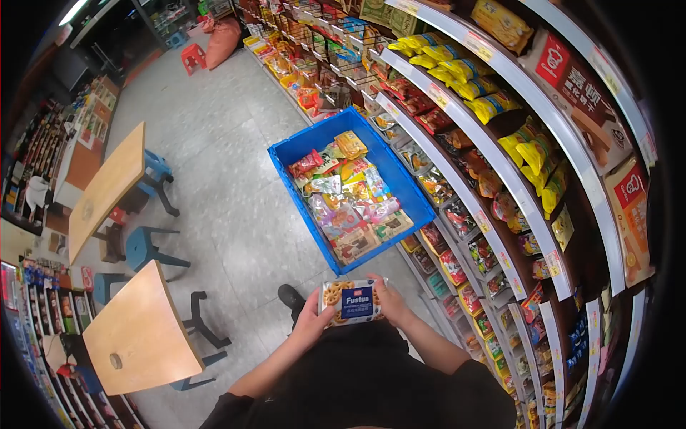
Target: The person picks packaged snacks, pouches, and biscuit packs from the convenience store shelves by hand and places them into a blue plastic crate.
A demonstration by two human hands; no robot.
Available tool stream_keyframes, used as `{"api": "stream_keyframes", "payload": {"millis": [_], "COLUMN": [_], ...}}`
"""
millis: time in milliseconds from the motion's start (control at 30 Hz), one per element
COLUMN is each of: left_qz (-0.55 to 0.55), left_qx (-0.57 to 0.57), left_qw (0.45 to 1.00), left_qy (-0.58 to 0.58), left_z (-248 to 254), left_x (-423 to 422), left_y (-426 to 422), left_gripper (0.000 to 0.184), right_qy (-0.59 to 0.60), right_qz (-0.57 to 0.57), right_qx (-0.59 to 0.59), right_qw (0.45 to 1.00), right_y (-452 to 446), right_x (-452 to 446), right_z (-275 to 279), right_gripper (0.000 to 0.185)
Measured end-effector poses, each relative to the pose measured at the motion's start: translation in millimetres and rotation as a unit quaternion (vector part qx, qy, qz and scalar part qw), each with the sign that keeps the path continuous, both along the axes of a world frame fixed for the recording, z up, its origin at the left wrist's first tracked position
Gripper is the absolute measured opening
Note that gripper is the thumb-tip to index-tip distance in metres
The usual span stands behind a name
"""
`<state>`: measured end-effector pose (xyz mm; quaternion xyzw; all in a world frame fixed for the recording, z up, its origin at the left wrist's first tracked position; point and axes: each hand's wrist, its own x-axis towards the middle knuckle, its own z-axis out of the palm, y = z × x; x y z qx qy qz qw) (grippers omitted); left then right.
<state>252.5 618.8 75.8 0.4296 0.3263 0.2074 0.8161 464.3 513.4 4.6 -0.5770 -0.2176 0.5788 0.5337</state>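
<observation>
Between my two hands is a white and blue pack of Fustua biscuits [358, 303], its printed front facing up toward me. My left hand [315, 315] grips its left end, fingers closed round the edge. On the opposite end, my right hand [391, 303] is closed the same way. Just beyond the pack sits a blue plastic crate [304, 214], holding a mix of bagged and packaged snacks [350, 186]. What supports the crate from below is hidden.
Shelves of snacks [493, 207] curve along my right side, close to the crate. Two wooden tables [136, 336] and several blue stools [146, 247] stand at left. Grey tiled floor [214, 143] runs ahead to a red stool [192, 58] and a reddish sack [223, 43].
</observation>
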Motion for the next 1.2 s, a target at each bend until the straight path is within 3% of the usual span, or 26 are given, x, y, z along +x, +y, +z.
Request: {"api": "stream_keyframes", "payload": {"millis": [100,133,333,433,500,567,667,800,967,1200], "left_qz": [-0.053,-0.07,-0.089,-0.034,0.041,0.056,0.07,0.055,-0.013,-0.098], "left_qx": [-0.004,0.001,0.01,-0.065,-0.186,-0.225,-0.338,-0.339,-0.221,-0.199], "left_qw": [0.998,0.997,0.996,0.997,0.979,0.972,0.931,0.931,0.971,0.975], "left_qy": [0.022,0.014,-0.005,-0.02,-0.066,-0.044,-0.118,-0.124,-0.088,-0.006], "left_z": [-3.4,-5.0,-10.0,-12.7,-3.3,-3.4,-31.2,-45.2,-52.1,-55.4], "left_x": [-18.2,-27.9,-89.7,-113.0,-119.5,-128.5,-133.2,-125.7,-121.5,-83.2], "left_y": [50.1,67.1,156.1,188.4,207.4,222.9,244.4,263.6,294.4,389.8], "left_gripper": [0.061,0.061,0.062,0.054,0.044,0.036,0.036,0.038,0.048,0.052], "right_qy": [0.014,0.062,0.104,0.106,0.129,0.223,0.271,0.225,0.137,0.181], "right_qz": [-0.048,-0.017,-0.054,-0.101,-0.142,-0.22,-0.185,-0.131,-0.117,-0.162], "right_qx": [-0.002,-0.075,-0.066,-0.018,0.003,0.044,0.028,-0.054,-0.121,-0.107], "right_qw": [0.999,0.995,0.991,0.989,0.981,0.949,0.944,0.964,0.976,0.964], "right_y": [38.0,47.7,125.9,163.2,182.1,196.4,209.1,232.4,278.1,371.9], "right_x": [-24.9,-31.8,-102.4,-128.9,-145.8,-160.1,-173.7,-190.3,-187.0,-144.1], "right_z": [22.6,47.9,42.6,51.8,60.1,62.8,60.4,52.9,42.8,7.5], "right_gripper": [0.067,0.066,0.057,0.048,0.045,0.046,0.047,0.046,0.037,0.033]}}
